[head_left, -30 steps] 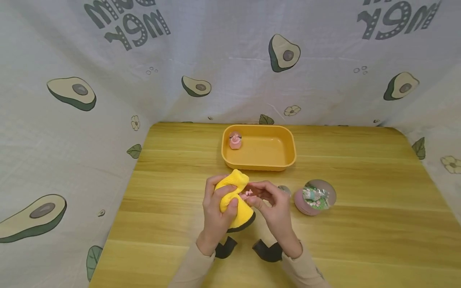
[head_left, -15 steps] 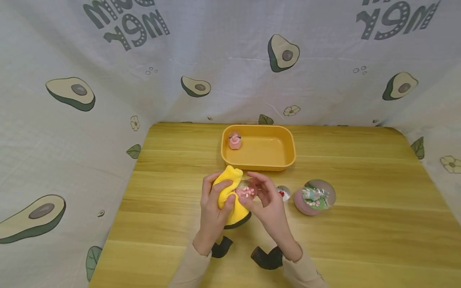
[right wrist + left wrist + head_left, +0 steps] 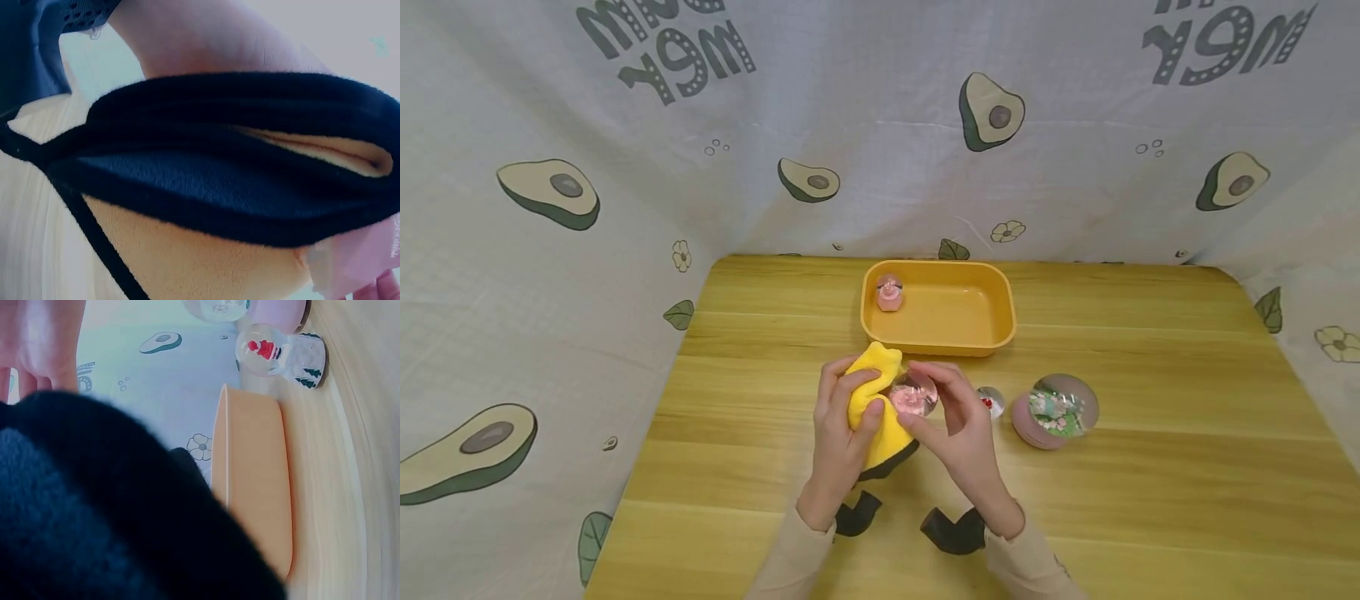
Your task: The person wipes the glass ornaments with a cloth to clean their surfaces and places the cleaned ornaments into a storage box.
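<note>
My left hand (image 3: 841, 425) grips a yellow cloth (image 3: 891, 435) with a dark edge, bunched beside a small snow globe (image 3: 913, 397) with a clear dome and pink figure. Fingers and thumb of my right hand (image 3: 962, 429) pinch that globe from the right, above the table. In the right wrist view the folded cloth (image 3: 206, 250) fills the middle, and a pink part of the globe (image 3: 362, 259) shows at lower right. The cloth's dark edge (image 3: 125, 487) covers much of the left wrist view. How the cloth meets the globe's far side is hidden.
A yellow tray (image 3: 940, 346) stands behind the hands, with a small pink snow globe (image 3: 890, 296) in its left end. On the right are a Santa snow globe (image 3: 991, 403) and a large pink-based globe (image 3: 1037, 429). Patterned fabric (image 3: 895, 167) hangs behind the table (image 3: 1150, 400).
Both hands have shifted slightly left. The held globe, mostly hidden a second ago, now shows its clear dome between them, and the Santa globe behind the right hand is more visible.
</note>
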Motion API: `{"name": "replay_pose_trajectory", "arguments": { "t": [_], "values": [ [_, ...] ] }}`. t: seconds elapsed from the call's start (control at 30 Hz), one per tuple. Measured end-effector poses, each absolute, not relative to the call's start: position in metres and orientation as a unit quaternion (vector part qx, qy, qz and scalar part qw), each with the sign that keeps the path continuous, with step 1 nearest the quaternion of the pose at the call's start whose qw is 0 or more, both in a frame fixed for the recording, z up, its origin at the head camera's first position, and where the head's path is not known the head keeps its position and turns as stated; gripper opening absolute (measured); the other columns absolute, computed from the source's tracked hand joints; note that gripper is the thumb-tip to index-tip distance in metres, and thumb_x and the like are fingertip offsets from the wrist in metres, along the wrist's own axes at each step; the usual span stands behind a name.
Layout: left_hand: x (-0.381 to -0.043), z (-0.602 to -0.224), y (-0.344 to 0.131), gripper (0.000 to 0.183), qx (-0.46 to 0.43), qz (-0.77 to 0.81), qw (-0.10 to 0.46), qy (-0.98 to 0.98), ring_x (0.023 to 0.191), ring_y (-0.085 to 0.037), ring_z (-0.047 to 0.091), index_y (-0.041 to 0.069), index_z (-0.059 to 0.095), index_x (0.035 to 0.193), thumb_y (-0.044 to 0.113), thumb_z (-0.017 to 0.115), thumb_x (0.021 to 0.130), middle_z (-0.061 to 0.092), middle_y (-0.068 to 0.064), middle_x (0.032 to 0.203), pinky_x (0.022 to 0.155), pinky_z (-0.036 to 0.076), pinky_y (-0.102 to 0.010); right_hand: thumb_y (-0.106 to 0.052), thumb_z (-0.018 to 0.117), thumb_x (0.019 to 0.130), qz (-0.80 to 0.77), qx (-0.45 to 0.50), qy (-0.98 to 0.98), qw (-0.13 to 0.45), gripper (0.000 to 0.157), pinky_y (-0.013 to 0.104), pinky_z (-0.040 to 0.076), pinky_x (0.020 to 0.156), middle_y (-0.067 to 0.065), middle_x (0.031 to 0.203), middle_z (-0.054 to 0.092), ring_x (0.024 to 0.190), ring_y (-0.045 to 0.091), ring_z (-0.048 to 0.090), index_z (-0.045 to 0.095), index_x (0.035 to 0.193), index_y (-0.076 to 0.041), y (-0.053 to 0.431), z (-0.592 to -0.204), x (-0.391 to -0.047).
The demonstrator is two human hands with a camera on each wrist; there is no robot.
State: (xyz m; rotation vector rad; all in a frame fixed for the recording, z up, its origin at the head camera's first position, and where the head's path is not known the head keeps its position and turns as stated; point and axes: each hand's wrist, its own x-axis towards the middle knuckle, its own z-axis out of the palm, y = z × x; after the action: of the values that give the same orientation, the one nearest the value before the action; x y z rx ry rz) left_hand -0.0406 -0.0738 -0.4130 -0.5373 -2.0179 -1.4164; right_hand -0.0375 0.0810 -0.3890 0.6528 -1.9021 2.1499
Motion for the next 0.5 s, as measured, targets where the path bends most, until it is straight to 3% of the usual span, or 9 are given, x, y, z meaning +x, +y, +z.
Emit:
{"name": "replay_pose_trajectory", "arguments": {
  "t": [0.37, 0.5],
  "values": [
    [-0.039, -0.414, -0.085, 0.04, -0.188, -0.549, 0.304, -0.756, 0.096, -0.029, 0.054, 0.005, 0.057, 0.111, 0.042, 0.048, 0.099, 0.049, -0.016, 0.114, 0.075, 0.05, -0.032, -0.005, 0.074, 0.082, 0.736, 0.228, -0.626, 0.118, 0.049, 0.033, 0.037, 0.102, 0.019, 0.115, 0.055, 0.109, 0.023, 0.055, 0.051, 0.121, 0.014, 0.083, -0.389, -0.044],
    [-0.038, -0.414, -0.088, 0.04, -0.184, -0.551, 0.307, -0.754, 0.095, -0.028, 0.054, 0.004, 0.057, 0.112, 0.041, 0.048, 0.098, 0.05, -0.017, 0.113, 0.074, 0.05, -0.032, -0.003, 0.074, 0.082, 0.738, 0.227, -0.624, 0.119, 0.049, 0.032, 0.038, 0.101, 0.024, 0.114, 0.052, 0.108, 0.024, 0.055, 0.05, 0.12, 0.014, 0.085, -0.388, -0.048]
  ]
}}
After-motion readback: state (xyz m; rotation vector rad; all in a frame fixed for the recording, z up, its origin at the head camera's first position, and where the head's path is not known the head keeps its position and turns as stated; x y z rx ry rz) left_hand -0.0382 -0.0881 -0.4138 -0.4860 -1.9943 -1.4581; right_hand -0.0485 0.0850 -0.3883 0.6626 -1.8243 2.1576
